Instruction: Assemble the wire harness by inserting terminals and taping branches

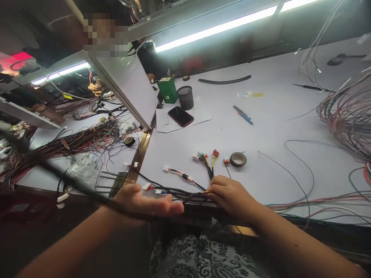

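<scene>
Here, harness [188, 192] crosswise, connectors [215, 153] leftward and away; right grip [230, 194] around it, left grip [149, 202] unclear

No txt/nos. coming through legibly. Printed paper sheet [164, 122] showing sm. print, too blurred to read; green box [168, 91] bearing sm. pale mark [167, 97] on front, also unreadable.
</scene>
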`<action>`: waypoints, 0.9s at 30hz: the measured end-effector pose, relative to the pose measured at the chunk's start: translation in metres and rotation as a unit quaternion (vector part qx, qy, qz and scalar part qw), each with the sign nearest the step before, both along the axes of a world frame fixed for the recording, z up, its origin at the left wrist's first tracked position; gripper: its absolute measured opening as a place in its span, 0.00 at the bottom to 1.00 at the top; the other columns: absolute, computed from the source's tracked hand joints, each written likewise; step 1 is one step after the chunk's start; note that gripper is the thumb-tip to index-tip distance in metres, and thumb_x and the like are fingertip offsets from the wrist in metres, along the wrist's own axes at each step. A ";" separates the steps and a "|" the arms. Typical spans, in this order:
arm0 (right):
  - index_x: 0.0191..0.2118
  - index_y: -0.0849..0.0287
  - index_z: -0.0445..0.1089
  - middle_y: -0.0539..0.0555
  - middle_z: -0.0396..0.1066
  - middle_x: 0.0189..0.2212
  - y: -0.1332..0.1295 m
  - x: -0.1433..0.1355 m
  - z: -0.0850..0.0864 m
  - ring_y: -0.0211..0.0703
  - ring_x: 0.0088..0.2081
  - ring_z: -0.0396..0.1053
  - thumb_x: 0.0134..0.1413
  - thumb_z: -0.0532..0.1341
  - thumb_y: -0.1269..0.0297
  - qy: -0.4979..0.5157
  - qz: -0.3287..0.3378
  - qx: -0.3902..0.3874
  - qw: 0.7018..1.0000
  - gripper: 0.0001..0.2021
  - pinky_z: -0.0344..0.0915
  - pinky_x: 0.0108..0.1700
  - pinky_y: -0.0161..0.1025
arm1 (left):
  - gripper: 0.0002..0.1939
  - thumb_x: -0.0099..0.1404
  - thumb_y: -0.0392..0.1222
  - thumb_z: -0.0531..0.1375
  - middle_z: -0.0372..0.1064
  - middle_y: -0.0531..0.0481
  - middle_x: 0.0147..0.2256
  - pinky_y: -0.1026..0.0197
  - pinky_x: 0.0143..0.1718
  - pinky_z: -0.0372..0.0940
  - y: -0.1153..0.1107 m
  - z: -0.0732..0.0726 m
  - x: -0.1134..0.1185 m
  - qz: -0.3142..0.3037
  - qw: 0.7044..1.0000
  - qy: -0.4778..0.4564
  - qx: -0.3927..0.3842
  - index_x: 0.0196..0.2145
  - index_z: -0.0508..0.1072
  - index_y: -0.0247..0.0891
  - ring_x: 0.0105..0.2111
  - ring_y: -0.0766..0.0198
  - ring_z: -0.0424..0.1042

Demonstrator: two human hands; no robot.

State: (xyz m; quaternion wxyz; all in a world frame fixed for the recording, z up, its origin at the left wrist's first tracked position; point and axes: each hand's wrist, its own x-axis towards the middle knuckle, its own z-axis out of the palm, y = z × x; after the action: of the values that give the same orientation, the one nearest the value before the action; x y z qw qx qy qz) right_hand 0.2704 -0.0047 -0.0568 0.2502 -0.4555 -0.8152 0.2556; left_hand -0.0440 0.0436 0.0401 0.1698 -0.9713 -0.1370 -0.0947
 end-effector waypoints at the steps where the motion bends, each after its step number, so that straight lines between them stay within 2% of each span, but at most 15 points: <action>1: 0.36 0.56 0.72 0.53 0.69 0.33 0.000 -0.001 0.001 0.42 0.36 0.65 0.64 0.54 0.65 -0.013 -0.003 0.004 1.000 0.09 0.61 0.36 0.38 | 0.28 0.60 0.30 0.62 0.64 0.78 0.55 0.64 0.68 0.26 -0.002 0.007 0.003 -0.064 0.998 0.016 0.022 0.48 0.70 0.65 0.66 0.84 0.29; 4: 0.35 0.56 0.73 0.53 0.69 0.32 0.000 -0.002 0.003 0.41 0.35 0.65 0.63 0.55 0.66 -0.056 -0.013 0.014 0.998 0.10 0.59 0.35 0.37 | 0.31 0.57 0.24 0.60 0.59 0.81 0.58 0.79 0.56 0.54 -0.002 0.031 0.023 -0.200 0.978 0.061 0.019 0.48 0.70 0.63 0.63 0.86 0.44; 7: 0.45 0.54 0.73 0.54 0.70 0.33 -0.004 -0.007 0.007 0.44 0.34 0.65 0.61 0.56 0.68 -0.102 -0.029 0.057 0.993 0.10 0.59 0.34 0.38 | 0.23 0.62 0.27 0.57 0.62 0.71 0.59 0.74 0.55 0.58 0.004 0.048 0.046 -0.226 0.967 0.104 -0.043 0.47 0.72 0.55 0.59 0.78 0.58; 8: 0.50 0.54 0.71 0.55 0.71 0.35 -0.006 -0.009 0.009 0.45 0.35 0.66 0.60 0.56 0.70 -0.106 -0.030 0.084 0.990 0.14 0.60 0.35 0.40 | 0.19 0.63 0.28 0.57 0.65 0.65 0.57 0.69 0.57 0.58 0.006 0.051 0.051 -0.208 0.969 0.120 -0.057 0.46 0.73 0.51 0.57 0.74 0.61; 10: 0.58 0.54 0.64 0.57 0.72 0.44 -0.008 -0.017 0.014 0.49 0.42 0.67 0.60 0.55 0.73 -0.090 -0.014 0.131 0.987 0.21 0.62 0.42 0.44 | 0.12 0.65 0.31 0.55 0.75 0.55 0.46 0.59 0.58 0.58 0.008 0.053 0.059 -0.134 0.976 0.145 -0.092 0.38 0.75 0.44 0.48 0.67 0.70; 13: 0.57 0.57 0.64 0.58 0.72 0.46 -0.007 -0.031 0.021 0.48 0.46 0.68 0.61 0.52 0.75 -0.034 0.039 0.102 0.993 0.20 0.63 0.47 0.46 | 0.13 0.69 0.40 0.54 0.75 0.51 0.28 0.52 0.48 0.64 0.005 0.055 0.071 0.059 0.964 0.164 -0.202 0.29 0.74 0.39 0.32 0.62 0.73; 15: 0.55 0.57 0.66 0.57 0.74 0.41 -0.002 -0.037 0.021 0.44 0.40 0.70 0.62 0.51 0.73 0.004 0.059 0.021 0.998 0.18 0.66 0.41 0.42 | 0.16 0.70 0.46 0.51 0.74 0.50 0.26 0.57 0.36 0.67 -0.002 0.057 0.078 0.204 0.906 0.148 -0.341 0.30 0.73 0.37 0.26 0.63 0.73; 17: 0.54 0.56 0.67 0.56 0.75 0.41 0.005 -0.037 0.018 0.42 0.38 0.71 0.63 0.52 0.70 0.054 0.056 -0.062 0.995 0.16 0.67 0.39 0.40 | 0.18 0.71 0.48 0.47 0.75 0.52 0.26 0.63 0.26 0.64 -0.013 0.056 0.083 0.299 0.785 0.142 -0.524 0.35 0.72 0.37 0.21 0.66 0.71; 18: 0.53 0.55 0.67 0.55 0.74 0.43 0.008 -0.036 0.015 0.42 0.40 0.72 0.63 0.53 0.68 0.081 0.052 -0.097 0.991 0.16 0.67 0.41 0.40 | 0.18 0.71 0.48 0.45 0.75 0.53 0.25 0.64 0.23 0.63 -0.018 0.054 0.083 0.317 0.722 0.149 -0.597 0.37 0.71 0.38 0.18 0.67 0.70; 19: 0.53 0.55 0.68 0.55 0.74 0.45 0.010 -0.034 0.013 0.42 0.42 0.71 0.62 0.54 0.66 0.107 0.050 -0.125 0.985 0.15 0.67 0.43 0.40 | 0.17 0.71 0.48 0.45 0.75 0.53 0.26 0.64 0.22 0.63 -0.022 0.051 0.082 0.320 0.683 0.163 -0.635 0.38 0.70 0.38 0.18 0.67 0.71; 20: 0.52 0.54 0.68 0.54 0.74 0.45 0.012 -0.032 0.011 0.42 0.42 0.71 0.62 0.55 0.65 0.130 0.049 -0.150 0.979 0.15 0.66 0.44 0.40 | 0.16 0.71 0.47 0.46 0.76 0.52 0.27 0.64 0.23 0.64 -0.026 0.047 0.080 0.318 0.683 0.179 -0.632 0.38 0.70 0.38 0.20 0.66 0.73; 21: 0.52 0.54 0.69 0.54 0.74 0.44 0.014 -0.030 0.009 0.42 0.42 0.71 0.61 0.56 0.64 0.150 0.051 -0.173 0.972 0.14 0.66 0.45 0.40 | 0.13 0.70 0.44 0.48 0.77 0.49 0.31 0.63 0.26 0.66 -0.027 0.042 0.077 0.313 0.718 0.193 -0.591 0.37 0.70 0.38 0.25 0.63 0.75; 23: 0.51 0.54 0.69 0.53 0.75 0.38 0.015 -0.027 0.009 0.40 0.37 0.71 0.61 0.56 0.62 0.186 0.053 -0.215 0.957 0.14 0.67 0.41 0.39 | 0.09 0.67 0.38 0.52 0.75 0.43 0.42 0.57 0.37 0.69 -0.023 0.033 0.069 0.281 0.829 0.205 -0.438 0.34 0.71 0.36 0.40 0.56 0.76; 25: 0.53 0.56 0.67 0.52 0.74 0.33 0.017 -0.025 0.011 0.40 0.34 0.69 0.62 0.55 0.59 0.221 0.052 -0.243 0.943 0.16 0.67 0.38 0.39 | 0.07 0.65 0.34 0.54 0.66 0.41 0.56 0.52 0.51 0.65 -0.012 0.027 0.059 0.214 0.912 0.193 -0.292 0.34 0.72 0.36 0.55 0.52 0.67; 27: 0.52 0.57 0.68 0.52 0.73 0.33 0.018 -0.023 0.014 0.40 0.33 0.68 0.62 0.54 0.57 0.238 0.045 -0.252 0.937 0.17 0.66 0.36 0.39 | 0.08 0.67 0.33 0.53 0.54 0.45 0.64 0.51 0.61 0.55 0.004 0.024 0.046 0.149 0.955 0.173 -0.190 0.38 0.73 0.36 0.63 0.55 0.55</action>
State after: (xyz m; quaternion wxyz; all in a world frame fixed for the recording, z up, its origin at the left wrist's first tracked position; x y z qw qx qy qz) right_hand 0.2469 0.0135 -0.0428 0.3023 -0.3919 -0.6605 0.5646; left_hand 0.0021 0.0480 0.0637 0.0152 -0.9558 -0.2637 0.1288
